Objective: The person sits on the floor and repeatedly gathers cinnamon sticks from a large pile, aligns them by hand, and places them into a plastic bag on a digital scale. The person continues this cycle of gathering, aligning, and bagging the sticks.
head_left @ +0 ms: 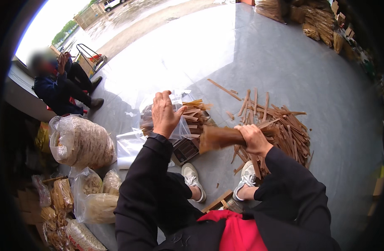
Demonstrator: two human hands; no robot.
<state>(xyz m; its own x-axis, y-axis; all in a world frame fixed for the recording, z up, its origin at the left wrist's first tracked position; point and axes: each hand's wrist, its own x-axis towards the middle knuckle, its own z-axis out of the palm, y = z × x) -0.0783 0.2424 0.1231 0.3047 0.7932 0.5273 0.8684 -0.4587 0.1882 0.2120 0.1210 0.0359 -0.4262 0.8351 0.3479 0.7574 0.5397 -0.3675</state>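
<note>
Biggest from where I'm standing: heap of brown strips (291,136) on floor, part hidden behind R hand (255,140) & sleeve. Clear bag (180,130) w/ more strips, partly blocked by L hand (162,116), spread wide; can't tell if touching. Bundle (220,139), flat, brown, blurry-ended, gripped in R hand betw. bag & heap. Scale (185,150) part covered.

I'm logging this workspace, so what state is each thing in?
Left hand: open, raised
Right hand: closed around brown bundle
Brown bundle: held, blurred
Clear bag: partly filled with strips
Loose strips: heaped, some scattered
Scale: partly covered, display unreadable
Big plastic bag: bulging
Co-worker: seated
</note>
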